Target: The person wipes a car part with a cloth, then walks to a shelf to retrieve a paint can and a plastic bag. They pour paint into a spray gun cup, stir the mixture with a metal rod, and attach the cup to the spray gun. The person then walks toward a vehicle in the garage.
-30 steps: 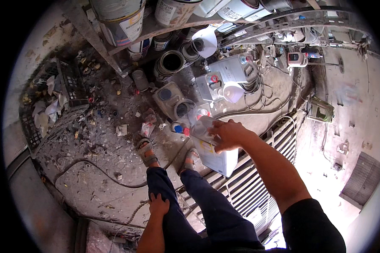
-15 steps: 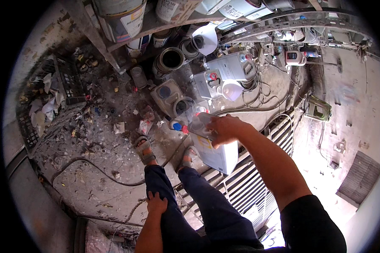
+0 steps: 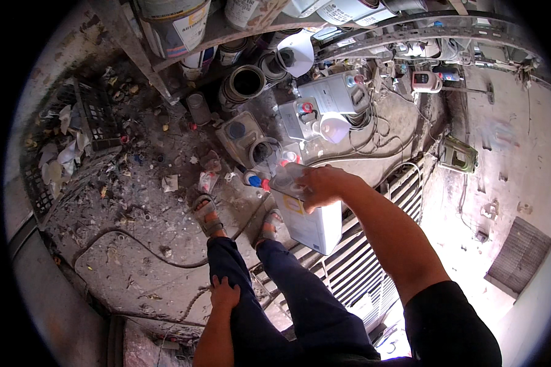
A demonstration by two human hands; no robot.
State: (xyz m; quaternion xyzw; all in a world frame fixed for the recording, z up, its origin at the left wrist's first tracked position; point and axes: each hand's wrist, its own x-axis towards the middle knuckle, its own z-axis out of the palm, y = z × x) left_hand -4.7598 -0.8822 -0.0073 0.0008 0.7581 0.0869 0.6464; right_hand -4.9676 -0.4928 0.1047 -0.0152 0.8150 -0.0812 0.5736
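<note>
Right hand (image 3: 321,186): closed over the top of a white rectangular can (image 3: 309,220), gripping it at the handle end; the can hangs upright, off the ground, just in front of the person's feet.
Left hand (image 3: 224,292): flat on the left thigh, holding nothing.
Beyond the can: grey rectangular cans (image 3: 245,137) lying on the dusty floor, one with a round opening (image 3: 264,151); small red and blue caps (image 3: 255,180) just beside the white can, on its left.
Farther from the can: dark round tins (image 3: 246,82) under a shelf (image 3: 165,37) of paint pails.
Right of the can: a metal grille (image 3: 361,269).
Step, as judged: carrying the can; setting it down calls for a free patch of floor.
</note>
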